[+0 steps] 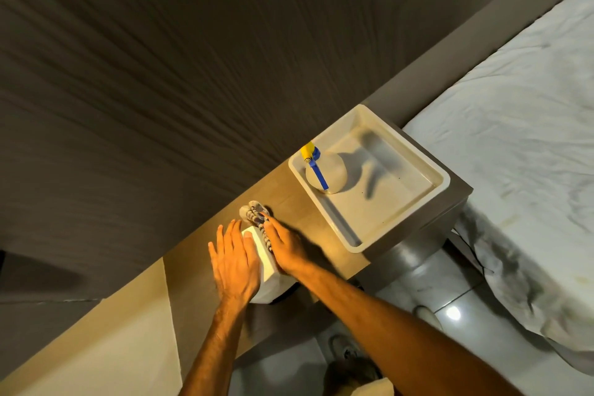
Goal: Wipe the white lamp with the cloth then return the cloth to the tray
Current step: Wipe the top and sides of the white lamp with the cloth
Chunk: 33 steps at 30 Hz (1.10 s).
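Note:
The white lamp (265, 255) is a box-shaped shade, lit from within, standing on a wooden ledge in the head view. My left hand (233, 262) lies flat against its left side with the fingers spread. My right hand (286, 247) presses a striped grey and white cloth (255, 214) against the lamp's right side; the cloth's bunched end sticks out past the lamp's far top corner. The white tray (445, 182) sits further right on the ledge, apart from both hands.
A spray bottle (326, 172) with a blue and yellow trigger head stands inside the tray's left end. A dark curtain (160, 74) hangs behind the ledge (302, 202). A bed with a white sheet (530, 138) fills the right side. Grey floor tiles (450, 292) lie below.

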Tool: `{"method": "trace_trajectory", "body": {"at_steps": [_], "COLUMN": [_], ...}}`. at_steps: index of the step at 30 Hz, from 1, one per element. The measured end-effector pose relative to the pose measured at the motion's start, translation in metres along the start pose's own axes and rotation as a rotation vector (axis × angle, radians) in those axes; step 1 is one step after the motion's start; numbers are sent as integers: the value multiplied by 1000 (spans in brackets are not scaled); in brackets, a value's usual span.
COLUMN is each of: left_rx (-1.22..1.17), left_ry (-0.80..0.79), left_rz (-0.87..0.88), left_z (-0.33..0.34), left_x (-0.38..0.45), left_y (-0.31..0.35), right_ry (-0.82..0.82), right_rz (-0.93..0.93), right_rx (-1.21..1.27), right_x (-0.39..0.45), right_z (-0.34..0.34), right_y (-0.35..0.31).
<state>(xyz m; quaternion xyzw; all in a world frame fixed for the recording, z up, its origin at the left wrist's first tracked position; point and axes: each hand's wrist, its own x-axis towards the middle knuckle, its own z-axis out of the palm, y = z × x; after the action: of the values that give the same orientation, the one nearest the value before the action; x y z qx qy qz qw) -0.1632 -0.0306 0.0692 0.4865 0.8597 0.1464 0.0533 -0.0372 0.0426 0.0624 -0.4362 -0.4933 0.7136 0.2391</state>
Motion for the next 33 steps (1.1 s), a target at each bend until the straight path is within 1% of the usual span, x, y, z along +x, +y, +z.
{"method": "trace_trajectory", "body": {"at_steps": [3,6,9,12,14,18,20,21,24,27,29,33], "left_rx": [18,32,41,44,2,1,16,21,28,41,40,27], "left_ry": [13,5,5,17,11,4,4,-1,-2,0,-2,4], "left_rz": [-16,-19,3,12,1,-15,-18,-22,-24,1,9,-32], "left_z": [0,0,-1,-3,-3,-2,-3,-3,-5,-9,-8,-5], "left_x": [1,-1,-2,-3,-2,-2,-1,-1,-3,-5,-6,-3], "left_y": [2,2,5,7,6,3,5,6,11,13,14,15], "right_ry": [80,89,25,-64,-77,28,76,83,74,-19,-49,55], "right_rz": [41,47,1,-39,-19,79,107,106,14,-56,-60,15], "right_rx": [-5,68,107,62,27,-25,27,63,97,38,-19,-118], "right_x": [-24,-51,-43,-22,-7,-5,-22,-32,-50,-33,-19,-11], "right_z": [-4,4,12,12,8,0,0,3,13,16,12,4], "right_y": [19,35,21,-6,-11,10,22,26,26,8,-4,2]}}
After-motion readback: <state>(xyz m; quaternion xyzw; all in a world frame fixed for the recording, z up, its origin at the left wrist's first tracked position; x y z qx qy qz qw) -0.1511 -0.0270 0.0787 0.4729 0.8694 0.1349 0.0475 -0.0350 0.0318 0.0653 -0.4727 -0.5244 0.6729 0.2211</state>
